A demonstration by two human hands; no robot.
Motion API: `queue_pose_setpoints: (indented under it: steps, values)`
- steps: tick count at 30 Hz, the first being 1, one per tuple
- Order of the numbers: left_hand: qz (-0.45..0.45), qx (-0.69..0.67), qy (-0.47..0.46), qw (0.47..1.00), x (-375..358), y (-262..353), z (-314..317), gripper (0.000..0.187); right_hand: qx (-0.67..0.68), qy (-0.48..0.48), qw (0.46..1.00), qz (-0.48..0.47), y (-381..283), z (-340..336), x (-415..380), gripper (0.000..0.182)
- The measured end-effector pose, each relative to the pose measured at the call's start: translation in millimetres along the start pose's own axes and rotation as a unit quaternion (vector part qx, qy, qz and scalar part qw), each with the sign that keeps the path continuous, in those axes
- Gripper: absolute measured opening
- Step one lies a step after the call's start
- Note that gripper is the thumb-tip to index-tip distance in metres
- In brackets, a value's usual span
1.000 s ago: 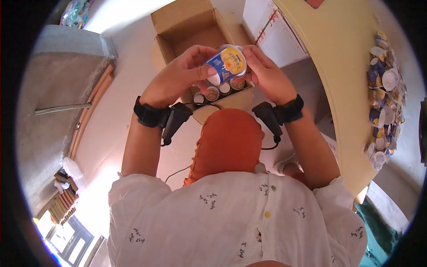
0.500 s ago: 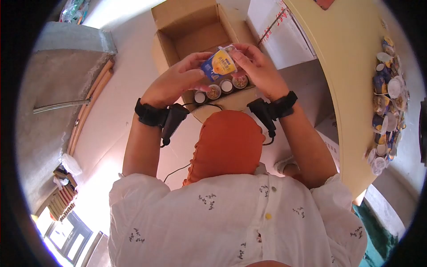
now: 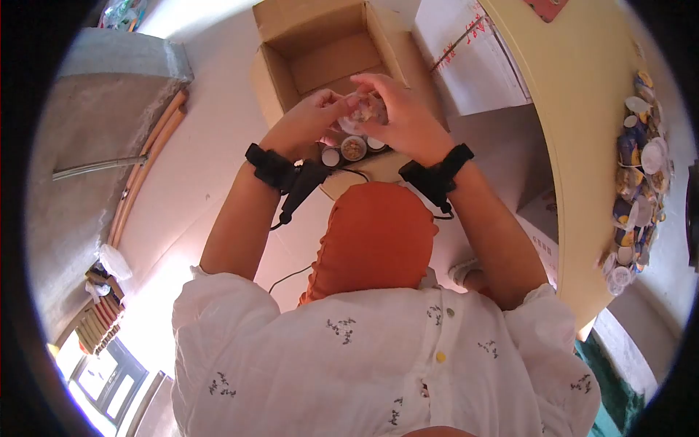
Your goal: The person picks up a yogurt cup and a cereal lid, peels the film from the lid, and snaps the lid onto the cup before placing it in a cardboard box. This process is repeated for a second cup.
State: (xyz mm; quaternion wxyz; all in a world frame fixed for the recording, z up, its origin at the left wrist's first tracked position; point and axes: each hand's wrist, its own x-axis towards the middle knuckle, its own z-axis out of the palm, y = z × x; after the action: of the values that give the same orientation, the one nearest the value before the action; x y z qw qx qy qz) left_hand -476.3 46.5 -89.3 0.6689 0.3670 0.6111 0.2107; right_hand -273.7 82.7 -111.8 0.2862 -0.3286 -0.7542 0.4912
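Above the open cardboard box point(image 3: 331, 62), I hold a small clear plastic cup point(image 3: 366, 111) with pale pieces showing through it. My right hand point(image 3: 409, 122) curls round the cup's right side. On its left side, the fingers of my left hand point(image 3: 309, 122) are bent and pinch at its edge. The cup's label is turned out of sight. Just below my hands stand several similar cups along the box's near side: a white-topped cup point(image 3: 330, 156) and a cup with brownish pieces point(image 3: 354, 148) among them.
A yellowish table point(image 3: 539, 95) runs along the right, with a pile of cups point(image 3: 641, 175) on it. A white carton point(image 3: 473, 65) stands beside the box. An orange cushion point(image 3: 375, 244) lies against my front. Wooden poles point(image 3: 145, 171) lean at the left.
The cup has been turned: its blue and yellow label faced me before, and now a clear face with its contents shows. My hands have drawn closer together round it.
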Motion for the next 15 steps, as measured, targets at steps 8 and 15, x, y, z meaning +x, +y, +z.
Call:
queue_pose_setpoints:
  steps: [8, 15]
  values:
    - [0.000, -0.034, 0.007, 0.999, 17, -30, -21, 0.050, -0.018, -0.020, 0.999, 0.017, 22, 11, 4, 0.064]
    - [0.000, 0.240, 0.048, 0.970, 59, -68, -44, 0.037, 0.027, 0.019, 0.998, 0.061, 36, 13, 3, 0.055]
